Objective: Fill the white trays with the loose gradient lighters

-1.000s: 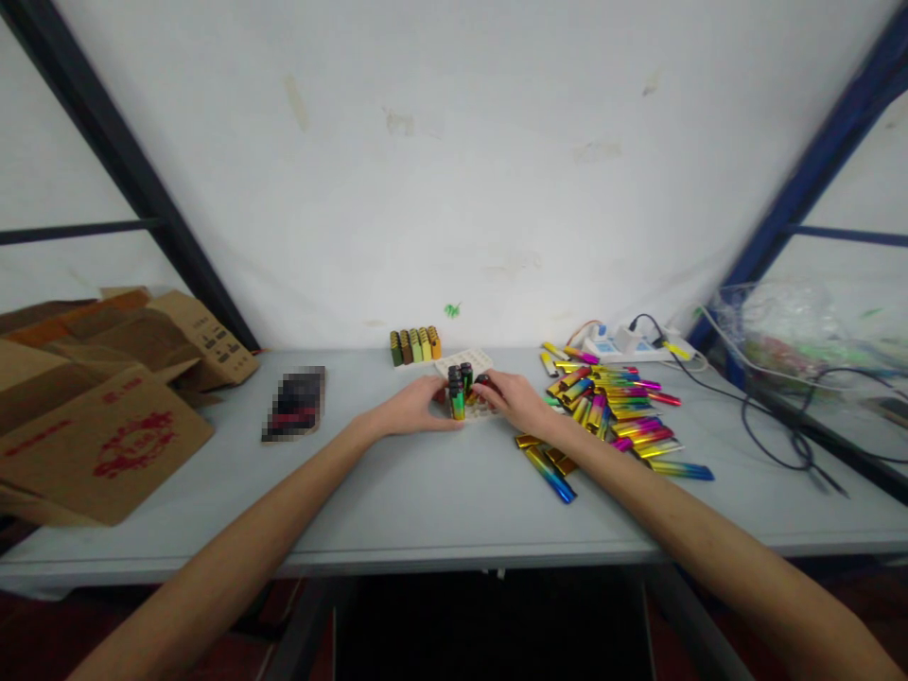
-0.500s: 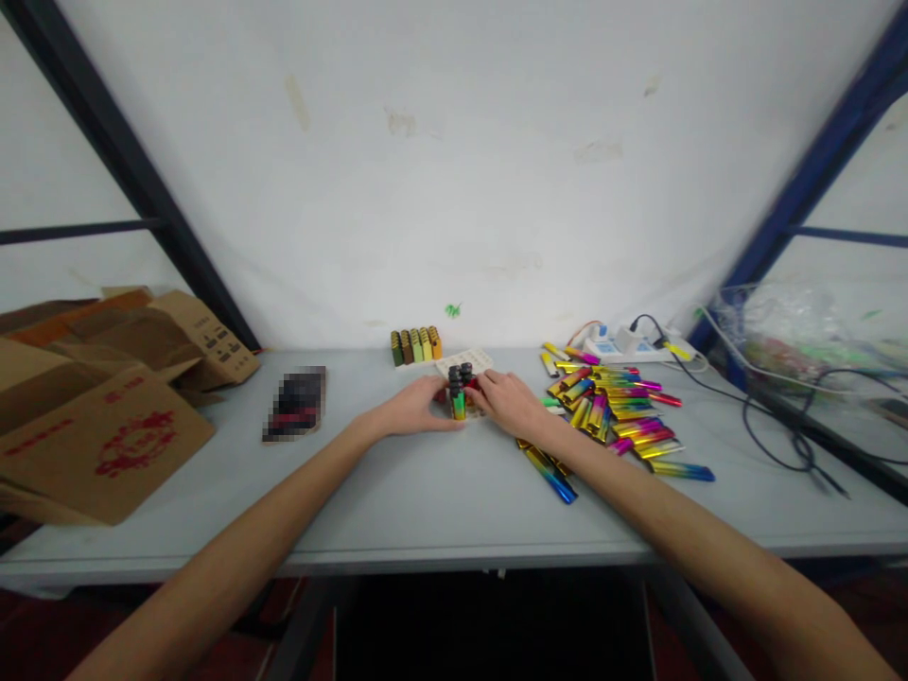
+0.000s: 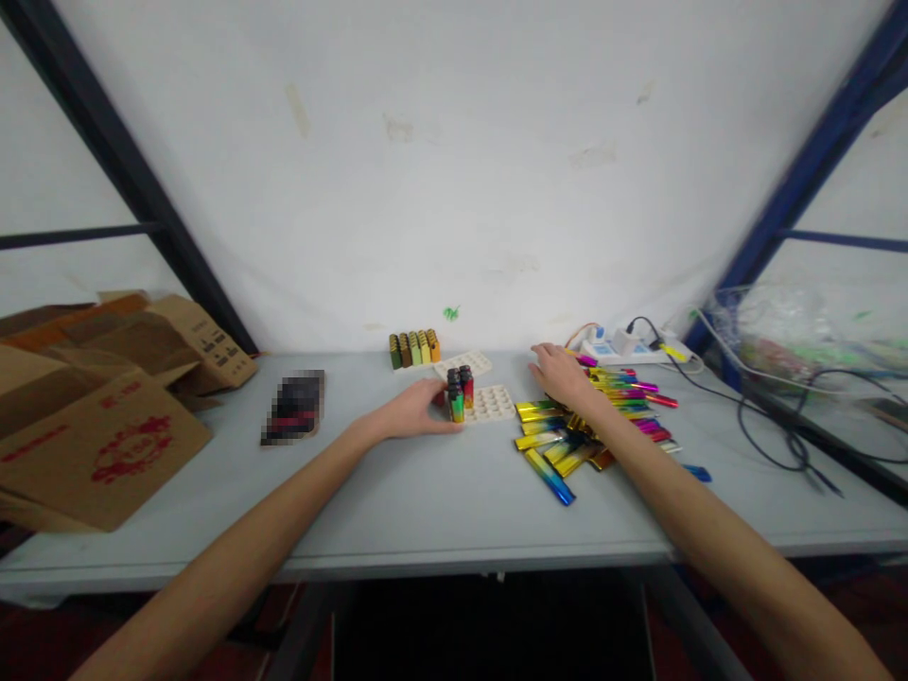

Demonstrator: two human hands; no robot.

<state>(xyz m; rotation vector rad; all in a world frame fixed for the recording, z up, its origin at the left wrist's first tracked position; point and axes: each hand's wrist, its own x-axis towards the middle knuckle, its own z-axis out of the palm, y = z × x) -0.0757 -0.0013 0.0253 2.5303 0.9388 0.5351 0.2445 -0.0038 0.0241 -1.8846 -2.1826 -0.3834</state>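
Several green and red lighters (image 3: 457, 405) with black tops stand upright at the left end of a white tray with round holes (image 3: 491, 404). My left hand (image 3: 418, 409) is at their left side, thumb in front and fingers behind, holding them. Over the back left part of a pile of shiny multicoloured sleeves (image 3: 550, 478) is my right hand (image 3: 564, 374), its fingers apart; what lies under the palm is hidden. A second white tray (image 3: 468, 365) lies flat behind the first.
A block of green, brown and yellow cylinders (image 3: 414, 349) stands near the wall. Cardboard boxes (image 3: 134, 440) are at the left, beside a blurred dark item (image 3: 293, 407). A power strip (image 3: 624, 353), black cables (image 3: 798, 445) and a plastic bag (image 3: 801, 331) are at the right.
My right hand has moved right from the lighters to the pile, uncovering the front tray and its lighters. My left hand has stayed beside the lighters.
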